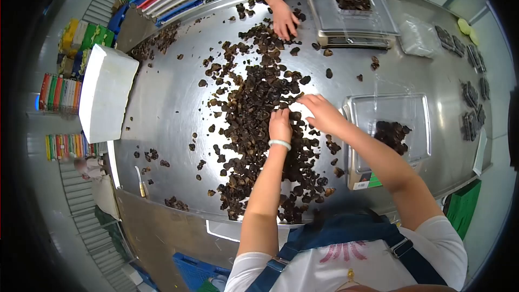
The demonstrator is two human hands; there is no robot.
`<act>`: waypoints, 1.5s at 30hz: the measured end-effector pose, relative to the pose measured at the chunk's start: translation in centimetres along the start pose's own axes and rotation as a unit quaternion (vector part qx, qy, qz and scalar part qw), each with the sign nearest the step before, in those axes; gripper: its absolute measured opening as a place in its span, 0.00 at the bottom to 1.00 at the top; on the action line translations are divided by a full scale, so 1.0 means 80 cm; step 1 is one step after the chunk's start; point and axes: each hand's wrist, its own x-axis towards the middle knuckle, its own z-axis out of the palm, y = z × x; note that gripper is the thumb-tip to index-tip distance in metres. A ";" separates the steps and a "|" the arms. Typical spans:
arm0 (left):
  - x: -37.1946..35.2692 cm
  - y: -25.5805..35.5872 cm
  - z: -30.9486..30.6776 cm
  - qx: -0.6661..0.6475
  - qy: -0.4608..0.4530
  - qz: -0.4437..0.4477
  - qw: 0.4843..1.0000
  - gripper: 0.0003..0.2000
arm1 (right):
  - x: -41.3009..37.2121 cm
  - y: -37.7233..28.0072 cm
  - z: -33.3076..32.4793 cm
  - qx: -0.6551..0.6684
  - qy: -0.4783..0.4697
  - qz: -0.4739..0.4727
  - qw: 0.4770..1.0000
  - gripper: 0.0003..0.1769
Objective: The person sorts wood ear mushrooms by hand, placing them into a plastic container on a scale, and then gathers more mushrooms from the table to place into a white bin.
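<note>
The dark pieces (251,100) lie in a long, loose heap down the middle of the metal table (167,89), overlapping at the core and scattered singly at the sides. The left hand (279,125), wearing a pale bracelet (279,144), is set on the heap with its fingers bent downward; whether they grip a piece cannot be told. The right hand (323,113) is at the heap's right side, open, the thumb apart from the fingers.

Handling, as judged: work with the fingertips, shallow and from the top layer. Part overlapping pieces before drawing them sideways, since they may cling and drag neighbours along. Keep pressure light; thin pieces could tear. Keep the hands slightly apart so that neither covers the other's work.

Edges and room: at right, the near scale (358,177) bears a clear tray (419,143) with a small pile inside; the right forearm passes over it, so keep the elbow raised. At the far end, a co-worker's hand (285,20) touches the pieces, beside the far scale (354,41). At left, the wide space between heap and white box (105,94) holds only small clumps and allows sideways travel. A knife (142,184) lies near the left corner; keep sweeps short of it
</note>
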 end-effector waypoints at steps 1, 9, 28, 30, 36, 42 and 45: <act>-0.008 0.000 -0.005 -0.049 0.021 -0.005 0.999 0.17 | 0.036 0.013 0.020 -0.013 -0.013 0.014 1.000 0.28; -0.029 -0.042 -0.079 -0.785 0.019 -0.299 0.542 0.20 | 0.172 0.045 0.117 -0.164 -0.013 0.040 0.986 0.26; 0.068 0.004 -0.082 -0.526 0.046 -0.284 0.800 0.09 | -0.061 -0.004 -0.090 0.651 0.077 0.293 0.697 0.15; 0.041 0.088 -0.089 -0.575 -0.017 -0.282 0.768 0.11 | -0.130 -0.002 -0.138 0.534 0.087 0.359 0.761 0.15; -0.024 0.288 0.001 -0.545 -0.125 -0.073 0.826 0.11 | -0.287 0.068 -0.183 0.053 0.161 0.245 0.955 0.18; -0.067 0.368 0.060 -0.168 -0.062 0.241 0.954 0.18 | -0.323 0.053 -0.174 -0.049 0.172 0.215 0.960 0.33; -0.065 0.359 0.026 -0.196 -0.062 0.206 0.957 0.20 | -0.340 0.041 -0.185 0.022 0.199 0.235 0.951 0.32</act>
